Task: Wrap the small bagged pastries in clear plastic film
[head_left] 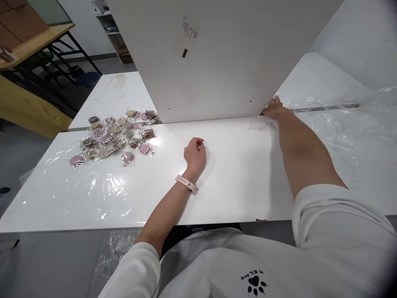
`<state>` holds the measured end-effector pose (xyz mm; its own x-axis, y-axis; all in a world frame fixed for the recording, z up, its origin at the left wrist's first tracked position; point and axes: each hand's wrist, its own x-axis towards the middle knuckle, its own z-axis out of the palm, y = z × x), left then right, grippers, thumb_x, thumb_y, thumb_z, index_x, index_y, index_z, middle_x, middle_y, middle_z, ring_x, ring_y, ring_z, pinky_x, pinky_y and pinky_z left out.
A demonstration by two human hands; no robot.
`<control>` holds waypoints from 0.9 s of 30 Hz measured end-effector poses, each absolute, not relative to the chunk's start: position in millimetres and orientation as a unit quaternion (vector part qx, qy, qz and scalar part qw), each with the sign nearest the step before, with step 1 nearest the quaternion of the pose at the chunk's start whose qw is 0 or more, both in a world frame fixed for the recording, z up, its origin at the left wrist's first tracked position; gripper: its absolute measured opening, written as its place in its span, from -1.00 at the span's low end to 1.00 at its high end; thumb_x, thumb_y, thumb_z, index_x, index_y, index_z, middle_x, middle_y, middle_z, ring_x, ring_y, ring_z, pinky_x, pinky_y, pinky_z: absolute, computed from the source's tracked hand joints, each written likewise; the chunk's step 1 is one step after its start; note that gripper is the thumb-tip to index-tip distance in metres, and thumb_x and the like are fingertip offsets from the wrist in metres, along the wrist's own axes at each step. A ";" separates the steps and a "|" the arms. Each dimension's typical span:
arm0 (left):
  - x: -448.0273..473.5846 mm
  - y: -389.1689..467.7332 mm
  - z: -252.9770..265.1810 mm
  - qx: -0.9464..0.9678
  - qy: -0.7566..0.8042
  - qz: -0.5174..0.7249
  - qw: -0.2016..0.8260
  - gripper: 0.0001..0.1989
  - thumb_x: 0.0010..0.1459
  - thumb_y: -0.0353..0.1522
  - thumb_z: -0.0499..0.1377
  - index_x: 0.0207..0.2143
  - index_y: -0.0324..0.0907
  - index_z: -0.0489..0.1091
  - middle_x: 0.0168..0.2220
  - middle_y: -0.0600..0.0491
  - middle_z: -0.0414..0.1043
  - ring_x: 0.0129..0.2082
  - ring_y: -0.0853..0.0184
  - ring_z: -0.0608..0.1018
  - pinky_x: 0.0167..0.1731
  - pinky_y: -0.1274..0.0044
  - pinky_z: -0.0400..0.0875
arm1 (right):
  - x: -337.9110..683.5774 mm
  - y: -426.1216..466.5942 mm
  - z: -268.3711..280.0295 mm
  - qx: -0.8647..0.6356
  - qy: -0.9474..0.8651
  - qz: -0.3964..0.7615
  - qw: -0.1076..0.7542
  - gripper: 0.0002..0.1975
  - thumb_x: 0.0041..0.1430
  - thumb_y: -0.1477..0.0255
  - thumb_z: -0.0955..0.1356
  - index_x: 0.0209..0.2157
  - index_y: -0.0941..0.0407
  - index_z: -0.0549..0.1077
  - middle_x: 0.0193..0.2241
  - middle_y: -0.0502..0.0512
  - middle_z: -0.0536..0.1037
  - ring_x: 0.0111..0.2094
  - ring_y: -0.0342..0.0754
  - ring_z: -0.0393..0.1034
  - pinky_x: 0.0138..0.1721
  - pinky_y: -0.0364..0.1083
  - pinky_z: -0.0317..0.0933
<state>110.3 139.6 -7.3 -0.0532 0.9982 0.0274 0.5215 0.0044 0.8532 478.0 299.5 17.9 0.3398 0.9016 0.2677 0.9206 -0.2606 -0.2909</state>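
Observation:
My left hand (195, 154) rests on the white table (235, 174), its fingers loosely curled and nothing visible in them. A pale pink band circles that wrist. My right arm stretches forward to the lower right corner of an upright white panel (211, 74). There my right hand (274, 106) reaches around the panel's edge; its fingers are mostly hidden, so what they hold cannot be made out. Crumpled clear plastic film (263, 123) lies just beneath it. Left of my left hand, many small clear-wrapped pieces (115, 130), pink, brown and tan, lie in a loose pile.
Clear plastic sheeting (362, 128) spreads over the table on the right, and more shiny film (105, 194) covers its left part. Behind to the left stand a wooden-topped table (58, 31) with cardboard boxes (21, 22), a blue stool (88, 78) and a shelf (116, 37).

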 end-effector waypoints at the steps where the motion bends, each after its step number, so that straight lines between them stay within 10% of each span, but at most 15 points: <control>1: 110.2 140.0 -7.6 0.606 0.628 0.363 0.328 -0.84 0.22 -0.45 0.03 -0.23 -0.04 0.34 -0.34 0.10 0.46 -0.36 0.30 0.48 -0.20 0.36 0.33 | 474.0 291.6 19.4 -0.794 -0.580 -0.004 0.181 -0.46 0.21 0.40 0.42 0.06 0.58 0.44 0.14 0.90 0.30 0.08 0.19 0.41 -0.08 0.14 0.17; 7: 110.9 139.4 -5.0 0.602 0.631 0.366 0.326 -0.85 0.21 -0.46 0.06 -0.24 -0.06 0.36 -0.30 0.08 0.49 -0.34 0.30 0.49 -0.14 0.36 0.33 | 459.5 191.8 42.8 -0.782 -0.571 -0.091 0.235 -0.48 0.50 0.32 0.07 0.28 0.28 0.32 0.24 0.48 0.36 0.27 0.15 0.20 0.13 0.15 0.05; 10: 111.3 138.9 -3.9 0.600 0.633 0.372 0.319 -0.84 0.20 -0.48 0.07 -0.24 -0.08 0.38 -0.28 0.06 0.51 -0.28 0.29 0.52 -0.09 0.36 0.32 | 446.0 127.1 26.1 -0.745 -0.620 -0.119 0.215 -0.50 0.35 0.18 0.29 0.20 0.15 0.41 0.13 0.33 0.49 0.17 0.24 0.26 0.13 0.18 0.09; 15: 106.8 135.4 -2.0 0.601 0.612 0.383 0.342 -0.81 0.17 -0.50 0.07 -0.23 -0.09 0.40 -0.28 0.06 0.51 -0.26 0.28 0.52 -0.10 0.39 0.33 | 404.6 70.8 -2.7 -0.755 -0.605 -0.082 0.237 -0.69 0.33 0.34 0.18 -0.20 0.10 0.53 -0.25 0.24 0.58 -0.16 0.15 0.39 -0.04 0.13 0.24; 22: 97.1 115.1 2.9 0.595 0.566 0.396 0.411 -0.82 0.14 -0.49 0.11 -0.22 -0.14 0.43 -0.22 0.02 0.51 -0.23 0.30 0.52 -0.19 0.46 0.36 | 425.4 64.6 14.9 -0.829 -0.483 -0.120 0.255 -0.54 0.31 0.27 0.26 0.15 0.21 0.37 0.13 0.45 0.37 0.20 0.32 0.15 0.15 0.32 0.07; 27: 88.5 93.8 11.1 0.585 0.532 0.376 0.484 -0.88 0.22 -0.35 0.14 -0.20 -0.15 0.42 -0.35 0.02 0.55 -0.36 0.34 0.55 -0.27 0.49 0.38 | 418.7 43.3 0.3 -0.841 -0.481 0.021 0.246 -0.71 0.28 0.38 0.21 -0.26 0.18 0.52 -0.19 0.39 0.53 -0.09 0.23 0.38 -0.01 0.23 0.25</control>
<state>88.5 93.8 11.1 0.1517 0.9856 -0.0744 0.2572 0.0333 0.9658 418.7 43.3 0.3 0.5371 0.8191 0.2016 0.7984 -0.4165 -0.4348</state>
